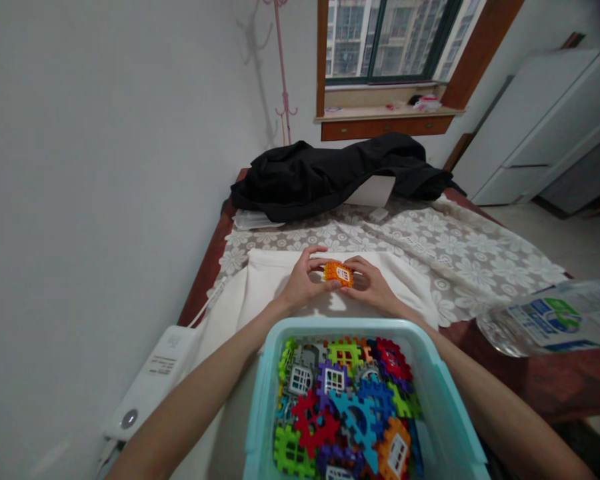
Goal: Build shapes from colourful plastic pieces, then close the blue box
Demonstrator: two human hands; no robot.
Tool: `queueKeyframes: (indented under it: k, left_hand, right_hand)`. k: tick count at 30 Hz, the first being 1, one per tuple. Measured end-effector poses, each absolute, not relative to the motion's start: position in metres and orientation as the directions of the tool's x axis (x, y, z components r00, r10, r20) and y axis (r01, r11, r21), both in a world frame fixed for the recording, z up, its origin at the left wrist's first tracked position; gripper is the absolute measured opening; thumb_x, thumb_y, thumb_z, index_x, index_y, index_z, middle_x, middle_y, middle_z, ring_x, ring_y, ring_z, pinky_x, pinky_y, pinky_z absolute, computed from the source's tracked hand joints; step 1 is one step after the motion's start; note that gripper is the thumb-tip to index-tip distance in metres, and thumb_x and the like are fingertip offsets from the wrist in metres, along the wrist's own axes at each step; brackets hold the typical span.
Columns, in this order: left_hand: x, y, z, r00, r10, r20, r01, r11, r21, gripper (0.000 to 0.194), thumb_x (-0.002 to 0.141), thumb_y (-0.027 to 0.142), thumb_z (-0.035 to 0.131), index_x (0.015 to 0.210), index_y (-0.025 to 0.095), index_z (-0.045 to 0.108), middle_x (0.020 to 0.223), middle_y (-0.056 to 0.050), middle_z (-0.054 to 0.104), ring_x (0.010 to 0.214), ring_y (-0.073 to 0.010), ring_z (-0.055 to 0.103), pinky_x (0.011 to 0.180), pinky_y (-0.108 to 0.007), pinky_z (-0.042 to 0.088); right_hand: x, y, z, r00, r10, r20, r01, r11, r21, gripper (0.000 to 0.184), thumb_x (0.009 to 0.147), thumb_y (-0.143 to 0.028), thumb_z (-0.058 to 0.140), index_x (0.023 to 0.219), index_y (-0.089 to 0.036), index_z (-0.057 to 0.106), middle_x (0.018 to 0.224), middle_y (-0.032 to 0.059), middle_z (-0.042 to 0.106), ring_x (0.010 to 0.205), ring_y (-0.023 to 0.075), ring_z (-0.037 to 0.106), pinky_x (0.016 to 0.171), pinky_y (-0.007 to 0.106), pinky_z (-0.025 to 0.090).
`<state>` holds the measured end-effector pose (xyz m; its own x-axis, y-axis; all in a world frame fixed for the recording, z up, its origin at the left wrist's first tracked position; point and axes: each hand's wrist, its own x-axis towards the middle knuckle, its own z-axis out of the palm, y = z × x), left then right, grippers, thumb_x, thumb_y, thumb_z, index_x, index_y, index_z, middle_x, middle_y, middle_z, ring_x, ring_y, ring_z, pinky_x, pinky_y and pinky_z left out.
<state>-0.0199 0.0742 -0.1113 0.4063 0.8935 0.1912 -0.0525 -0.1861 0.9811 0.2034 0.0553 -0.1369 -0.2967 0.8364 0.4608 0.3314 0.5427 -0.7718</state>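
Observation:
Between my two hands is a small orange block piece (pixel 339 273) with a white window panel, held just above the white cloth (pixel 270 267). My left hand (pixel 307 277) grips its left side between thumb and fingers. From the right, my right hand (pixel 370 283) pinches the other side. Whether it is one piece or several joined together I cannot tell. Nearer to me, below both hands, a light teal plastic bin (pixel 350 325) holds many interlocking plastic pieces in red, green, blue, purple, grey and orange, such as a red one (pixel 314 421).
A large clear plastic bottle (pixel 550 317) lies at the right. A white power strip or adapter box (pixel 153 377) sits by the left wall. Black cloth (pixel 330 170) is heaped across the table's far end, over a flowered tablecloth (pixel 450 247).

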Motion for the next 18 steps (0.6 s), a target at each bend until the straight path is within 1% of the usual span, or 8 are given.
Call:
queueKeyframes:
  k: [2, 4, 13, 15, 18]
  left_hand:
    - [-0.0204, 0.0746, -0.1113, 0.389, 0.895, 0.218, -0.013, -0.231, 0.973, 0.077, 0.067, 0.041, 0.099, 0.128, 0.023, 0.057, 0.143, -0.015, 0.064, 0.113, -0.0248, 0.072, 0.099, -0.037, 0.052]
    - [-0.0209, 0.0750, -0.1113, 0.383, 0.894, 0.232, 0.006, -0.253, 0.967, 0.074, 0.067, 0.042, 0.099, 0.126, 0.023, 0.058, 0.149, -0.015, 0.059, 0.113, -0.0243, 0.072, 0.099, -0.036, 0.052]
    - [-0.0223, 0.0759, -0.1114, 0.397, 0.893, 0.211, 0.002, -0.231, 0.973, 0.076, 0.067, 0.041, 0.099, 0.125, 0.024, 0.054, 0.147, -0.015, 0.060, 0.113, -0.0240, 0.072, 0.099, -0.037, 0.053]
    - [-0.0226, 0.0757, -0.1112, 0.403, 0.892, 0.204, 0.003, -0.225, 0.974, 0.074, 0.067, 0.041, 0.099, 0.123, 0.024, 0.053, 0.143, -0.015, 0.063, 0.113, -0.0248, 0.072, 0.100, -0.038, 0.053]
    - [-0.0230, 0.0755, -0.1107, 0.411, 0.889, 0.204, -0.006, -0.221, 0.975, 0.075, 0.067, 0.040, 0.099, 0.122, 0.024, 0.050, 0.130, -0.012, 0.070, 0.116, -0.0263, 0.072, 0.101, -0.039, 0.052]
  right_hand:
    - [0.2036, 0.0549, -0.1362, -0.289, 0.830, 0.477, 0.332, 0.555, -0.763, 0.035, 0.088, -0.048, 0.080, 0.113, -0.025, 0.072, 0.110, 0.0086, 0.068, 0.102, 0.0273, 0.067, 0.089, 0.044, 0.055]
    - [0.2038, 0.0546, -0.1356, -0.283, 0.827, 0.486, 0.333, 0.560, -0.759, 0.034, 0.088, -0.048, 0.079, 0.112, -0.025, 0.072, 0.109, 0.0085, 0.069, 0.101, 0.0271, 0.067, 0.088, 0.043, 0.055]
    - [0.2049, 0.0543, -0.1363, -0.268, 0.822, 0.503, 0.345, 0.570, -0.746, 0.032, 0.087, -0.044, 0.080, 0.111, -0.024, 0.072, 0.108, 0.0087, 0.069, 0.101, 0.0278, 0.067, 0.087, 0.043, 0.055]
    - [0.2050, 0.0545, -0.1368, -0.266, 0.821, 0.505, 0.341, 0.571, -0.747, 0.032, 0.087, -0.044, 0.080, 0.112, -0.025, 0.072, 0.107, 0.0085, 0.069, 0.101, 0.0277, 0.067, 0.087, 0.043, 0.056]
    - [0.2051, 0.0547, -0.1371, -0.271, 0.817, 0.510, 0.331, 0.576, -0.747, 0.033, 0.087, -0.044, 0.080, 0.113, -0.025, 0.072, 0.107, 0.0082, 0.069, 0.100, 0.0273, 0.067, 0.087, 0.043, 0.056]
